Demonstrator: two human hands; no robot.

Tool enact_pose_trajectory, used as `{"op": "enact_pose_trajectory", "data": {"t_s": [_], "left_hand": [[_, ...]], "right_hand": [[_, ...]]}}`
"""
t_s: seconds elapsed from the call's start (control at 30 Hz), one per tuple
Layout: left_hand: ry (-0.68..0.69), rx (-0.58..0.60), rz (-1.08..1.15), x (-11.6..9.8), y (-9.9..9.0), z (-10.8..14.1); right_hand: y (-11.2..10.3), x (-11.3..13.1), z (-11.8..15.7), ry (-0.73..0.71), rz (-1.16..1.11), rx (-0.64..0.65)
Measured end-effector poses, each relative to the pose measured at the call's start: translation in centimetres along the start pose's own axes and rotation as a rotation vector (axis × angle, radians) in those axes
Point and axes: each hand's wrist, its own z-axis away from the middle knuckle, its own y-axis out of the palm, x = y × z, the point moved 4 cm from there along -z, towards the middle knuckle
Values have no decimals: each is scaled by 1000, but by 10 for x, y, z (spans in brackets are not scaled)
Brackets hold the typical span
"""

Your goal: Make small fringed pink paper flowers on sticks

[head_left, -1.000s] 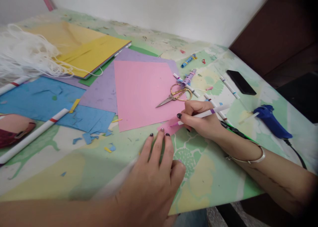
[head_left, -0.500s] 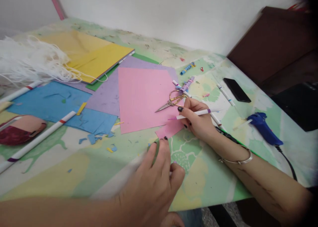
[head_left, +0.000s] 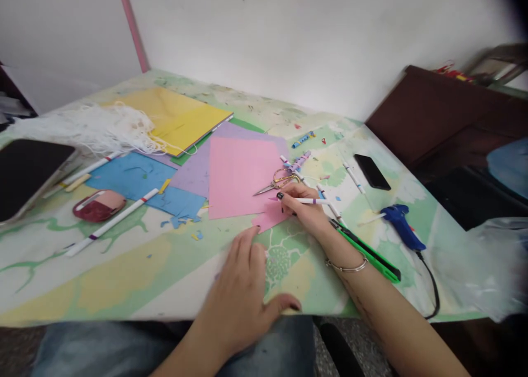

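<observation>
My right hand (head_left: 303, 209) grips a white marker (head_left: 307, 200) with a purple band, its coloured tip pointing left over a small pink paper piece (head_left: 270, 220). With fingers stretched and thumb out to the side, my left hand (head_left: 241, 281) lies flat on the table, a fingertip at the lower left edge of that piece. Just above is a larger pink sheet (head_left: 239, 173). Gold-handled scissors (head_left: 284, 177) rest on its right side, beside a rolled lavender piece (head_left: 301, 161). Whatever lies under my left palm is hidden.
To the left are blue sheets (head_left: 140, 173), white string (head_left: 103, 127), a yellow pad (head_left: 198, 121), a maroon-and-pink case (head_left: 99, 205) and a large dark device (head_left: 31, 171). Rightward lie a green cutter (head_left: 371, 253), a blue glue gun (head_left: 400, 223) with its cord, and a black phone (head_left: 372, 172).
The view has pulled back, showing more table and the large dark device. My left hand has flattened, its thumb now stretched right. My right hand still holds the marker over the small pink piece.
</observation>
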Motion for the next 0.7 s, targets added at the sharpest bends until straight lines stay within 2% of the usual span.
{"op": "enact_pose_trajectory", "data": {"t_s": [0.07,0.13,0.27,0.53,0.7], "left_hand": [[-46,-38,193,5,-10,0],[-105,-23,346,11,-15,-1],[-274,-2,387,25,-16,-4],[-230,41,334,30,-9,-12],[-209,27,324,30,-8,-13]], "right_hand": [[-1,2,5,-8,56,-14],[-2,4,10,-18,72,-29],[2,9,27,-3,-16,-57],[27,17,96,115,-467,-172],[27,15,110,124,-538,-230]]}}
